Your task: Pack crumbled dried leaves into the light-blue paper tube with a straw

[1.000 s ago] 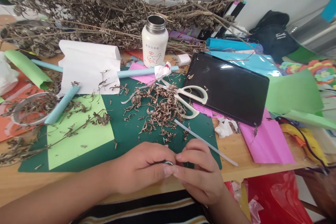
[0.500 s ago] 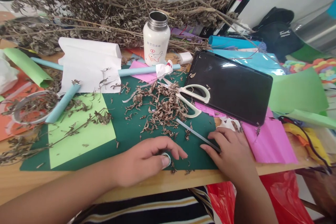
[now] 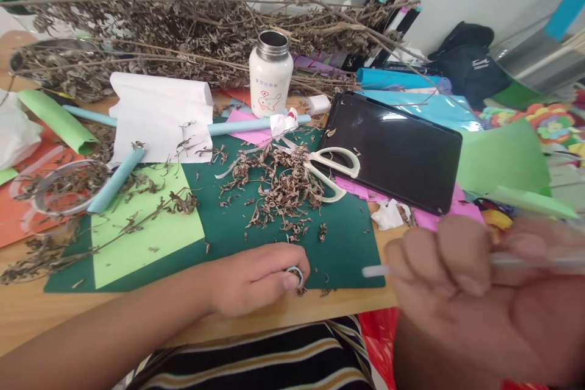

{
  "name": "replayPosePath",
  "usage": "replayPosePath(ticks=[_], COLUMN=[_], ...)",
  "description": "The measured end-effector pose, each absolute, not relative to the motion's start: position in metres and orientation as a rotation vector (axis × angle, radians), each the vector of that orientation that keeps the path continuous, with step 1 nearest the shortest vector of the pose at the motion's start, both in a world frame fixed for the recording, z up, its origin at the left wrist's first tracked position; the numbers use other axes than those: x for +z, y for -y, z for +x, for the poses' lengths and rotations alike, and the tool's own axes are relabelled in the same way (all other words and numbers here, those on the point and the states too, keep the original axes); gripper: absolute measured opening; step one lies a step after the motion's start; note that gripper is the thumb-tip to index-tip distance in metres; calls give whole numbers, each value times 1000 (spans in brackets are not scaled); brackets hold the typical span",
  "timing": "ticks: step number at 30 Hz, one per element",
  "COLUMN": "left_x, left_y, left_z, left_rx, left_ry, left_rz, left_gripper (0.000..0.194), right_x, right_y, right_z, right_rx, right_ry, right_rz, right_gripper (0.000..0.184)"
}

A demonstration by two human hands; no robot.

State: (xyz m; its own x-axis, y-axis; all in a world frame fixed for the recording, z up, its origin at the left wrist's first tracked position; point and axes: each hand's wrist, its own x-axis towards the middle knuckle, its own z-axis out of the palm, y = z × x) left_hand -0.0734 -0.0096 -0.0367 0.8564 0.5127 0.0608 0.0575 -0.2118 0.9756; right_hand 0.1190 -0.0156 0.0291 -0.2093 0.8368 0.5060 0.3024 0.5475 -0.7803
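My left hand (image 3: 262,280) rests at the front edge of the green cutting mat (image 3: 228,241). Its fingers are wrapped round a light blue paper tube (image 3: 299,273) whose open end, with brown bits inside, faces me. Close to the camera and blurred, my right hand (image 3: 484,298) is closed on a thin, translucent whitish stick (image 3: 377,270), one end poking out past the fingers. Beyond both hands lies a pile of dried leaves (image 3: 283,189) on the mat. White-handled scissors (image 3: 333,170) lie with their blades in that pile.
A white bottle (image 3: 271,76), uncapped, stands behind the leaves. To its right lies a black tablet (image 3: 393,149). Rolled blue paper (image 3: 116,180), a green sheet (image 3: 146,237) and a tape roll (image 3: 64,210) are on the left. Dried branches (image 3: 183,18) cross the back.
My right hand has picked the stick up off the mat and brought it up and right, nearer the camera. My left fingers have curled closer around the paper tube. The view has shifted slightly.
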Motion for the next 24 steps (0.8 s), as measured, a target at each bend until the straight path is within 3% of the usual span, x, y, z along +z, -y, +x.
replayPosePath(ticks=[3,6,24], left_x=[-38,-40,-45], left_y=[10,11,11], left_z=[-73,-73,-69], left_rx=[459,483,652], left_ry=[-420,-415,-365], left_rz=[1795,1872,2007], left_gripper=[39,39,39], right_x=[29,24,-11], right_y=[22,24,19], right_z=[86,70,70], right_rx=[1349,1558,1401], right_ry=[1129,973,1558], right_rz=[-655,-519,-284], right_gripper=[36,44,41])
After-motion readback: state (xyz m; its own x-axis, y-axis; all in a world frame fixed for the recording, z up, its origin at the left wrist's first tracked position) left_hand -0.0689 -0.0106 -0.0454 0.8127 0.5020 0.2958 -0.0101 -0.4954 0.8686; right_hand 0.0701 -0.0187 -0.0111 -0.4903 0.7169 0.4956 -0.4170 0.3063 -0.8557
